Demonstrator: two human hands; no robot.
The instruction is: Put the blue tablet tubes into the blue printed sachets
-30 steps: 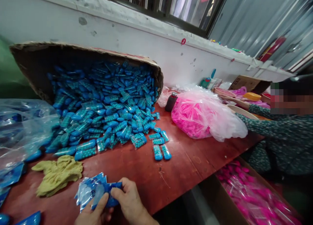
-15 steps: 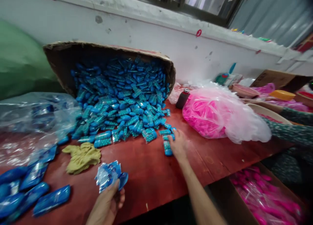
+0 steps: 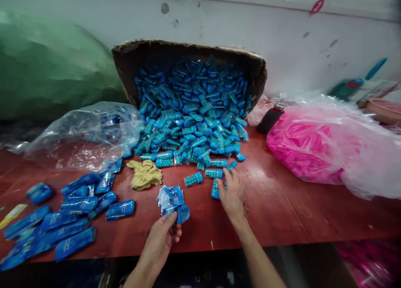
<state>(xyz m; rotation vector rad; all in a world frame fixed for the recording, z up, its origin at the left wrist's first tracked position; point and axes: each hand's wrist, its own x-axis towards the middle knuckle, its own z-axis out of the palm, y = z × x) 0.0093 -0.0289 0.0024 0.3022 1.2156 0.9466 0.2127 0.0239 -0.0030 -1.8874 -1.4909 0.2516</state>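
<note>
As left hand (image 3: 160, 238) pinches wrappers (image 3: 171, 197), right hand (image 3: 232, 195) reaches.

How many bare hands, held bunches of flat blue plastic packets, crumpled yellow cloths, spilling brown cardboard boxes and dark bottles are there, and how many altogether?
Bare hands: 2 (left hand, right hand)
Held bunch of flat blue plastic packets: 1
Crumpled yellow cloth: 1
Spilling brown cardboard box: 1
Dark bottle: 1
Total: 6

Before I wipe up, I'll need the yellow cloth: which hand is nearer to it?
Left hand, in front and slightly right of the yellow cloth; the right hand is farther right.
</note>
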